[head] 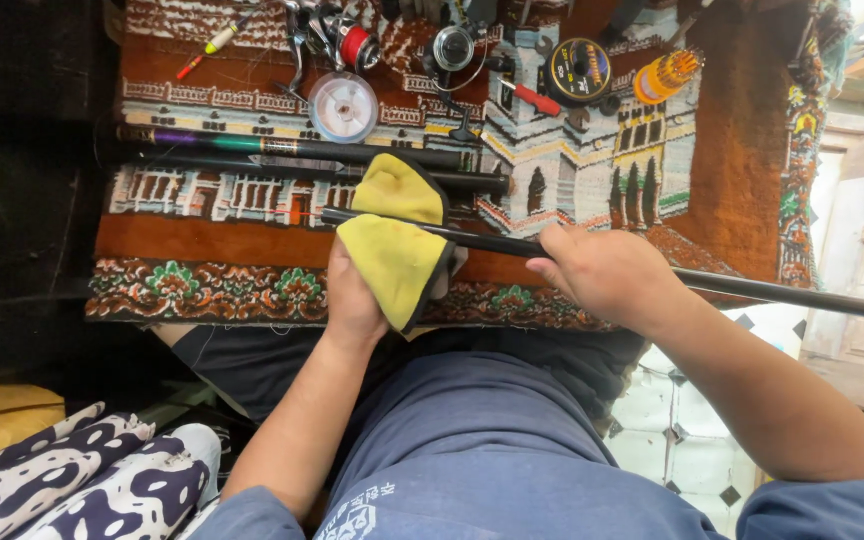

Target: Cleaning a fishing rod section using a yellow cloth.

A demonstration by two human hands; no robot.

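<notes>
Left hand is wrapping a yellow cloth around a long black rod section, fingers clenched through the fabric so the cloth is folding over the shaft. Right hand is gripping the same rod bare, a little further along toward the right, closed around it to steady it. So I'd say the step going on here is the wipe-down of the blank, somewhere near its thin end. Judging by that, the next move is probably calling for sliding the cloth along the shaft while the right hand is keeping it from twisting or flexing, with light pressure since that end looks slender.

The rod is hovering just above the near edge of the patterned rug, over the person's lap. Its long axis is running nearly left to right, tilting down slightly toward the right, where it's passing beyond the rug's right edge and out of frame. The thin tip is poking out of the cloth toward the left.

Going down in size: two more dark rod sections are lying parallel near the middle of the rug, then a clear line spool, a black spool, a reel with red line along the far edge, an orange spool, and a small float by the far left corner.
</notes>
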